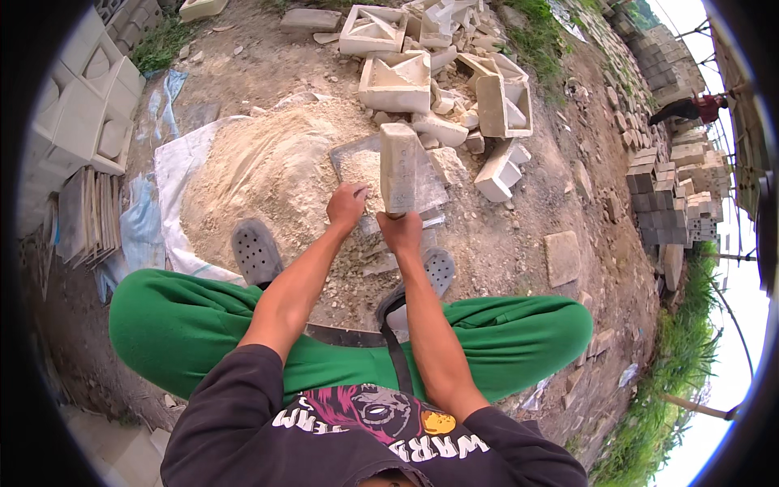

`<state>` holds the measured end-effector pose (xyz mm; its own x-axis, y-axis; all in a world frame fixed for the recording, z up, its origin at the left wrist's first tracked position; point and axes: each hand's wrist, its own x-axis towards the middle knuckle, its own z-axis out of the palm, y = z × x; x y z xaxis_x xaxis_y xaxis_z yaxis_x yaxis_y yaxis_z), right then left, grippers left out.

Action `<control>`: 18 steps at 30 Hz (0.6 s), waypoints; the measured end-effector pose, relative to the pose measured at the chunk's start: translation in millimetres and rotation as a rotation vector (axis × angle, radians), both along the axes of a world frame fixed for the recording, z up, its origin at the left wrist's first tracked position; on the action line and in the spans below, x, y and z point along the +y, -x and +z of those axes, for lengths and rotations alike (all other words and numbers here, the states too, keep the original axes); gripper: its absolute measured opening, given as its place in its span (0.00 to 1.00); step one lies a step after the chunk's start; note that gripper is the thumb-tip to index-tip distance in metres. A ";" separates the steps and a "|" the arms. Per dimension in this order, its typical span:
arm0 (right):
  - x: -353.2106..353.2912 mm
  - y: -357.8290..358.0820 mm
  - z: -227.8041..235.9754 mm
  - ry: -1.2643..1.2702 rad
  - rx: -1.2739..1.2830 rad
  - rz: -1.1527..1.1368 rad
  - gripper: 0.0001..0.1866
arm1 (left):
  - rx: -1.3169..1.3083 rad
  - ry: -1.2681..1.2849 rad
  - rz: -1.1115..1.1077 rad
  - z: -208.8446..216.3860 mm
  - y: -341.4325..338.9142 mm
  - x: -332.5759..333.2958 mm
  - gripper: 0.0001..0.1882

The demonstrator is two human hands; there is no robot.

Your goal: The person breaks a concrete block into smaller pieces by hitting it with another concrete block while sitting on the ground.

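Note:
My right hand (401, 233) is closed at the near end of a long, dusty rectangular block (398, 166), which points away from me. How the fingers wrap it is partly hidden. To its left, my left hand (346, 207) is closed beside the near left part of a grey slab (434, 193). A small dark bit shows at its fingertips, too small to name. Pale crumbs lie on the slab, and the rectangular block hides part of it. Against the slab's left side spreads a heap of pale, sandy rubble (260, 158).
White sheeting (182, 162) lies under the heap's left side. Hollow pale blocks (395, 81) and broken pieces pile up beyond the slab. Stacked blocks (97, 105) stand at far left, grey blocks (653, 195) at right. Another person (698, 108) is in the distance at right.

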<state>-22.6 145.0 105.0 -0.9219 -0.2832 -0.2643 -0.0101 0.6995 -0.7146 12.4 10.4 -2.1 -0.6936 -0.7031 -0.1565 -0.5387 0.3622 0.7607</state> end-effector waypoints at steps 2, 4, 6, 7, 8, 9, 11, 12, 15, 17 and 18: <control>4.8 0.4 -31.2 -0.353 -0.068 0.061 0.21 | 0.003 -0.002 -0.013 3.7 2.2 2.1 0.11; 17.4 0.4 -30.8 -0.097 -0.288 -0.062 0.19 | 0.000 -0.001 -0.016 5.9 2.2 2.8 0.12; 13.2 9.9 -36.9 -0.037 -0.174 -0.062 0.18 | -0.009 -0.065 0.015 6.8 3.1 2.9 0.12; 12.1 10.7 -34.6 0.013 -0.069 -0.067 0.17 | -0.013 -0.070 0.017 4.0 1.3 2.9 0.12; 11.0 11.3 -32.1 0.008 -0.073 -0.065 0.17 | 0.006 -0.034 0.010 1.2 0.7 0.7 0.12; 9.8 12.3 -29.6 0.086 0.009 -0.073 0.17 | 0.026 0.002 0.002 -1.4 -1.0 0.5 0.12; 4.5 17.1 -12.7 0.120 0.082 -0.078 0.17 | 0.005 -0.027 0.001 1.2 0.4 0.8 0.12; 3.3 13.8 -15.0 0.121 0.081 -0.078 0.17 | -0.016 -0.055 0.001 2.5 0.6 0.8 0.12; 10.0 6.9 -39.8 0.036 0.154 -0.077 0.18 | 0.006 -0.018 -0.029 4.1 3.1 0.0 0.12; 18.9 8.2 -62.5 -0.297 -0.170 0.048 0.20 | 0.022 -0.023 -0.035 10.2 5.2 4.8 0.12; 24.2 6.6 -67.4 -0.295 -0.169 0.040 0.20 | 0.032 -0.030 -0.032 12.9 6.3 6.3 0.12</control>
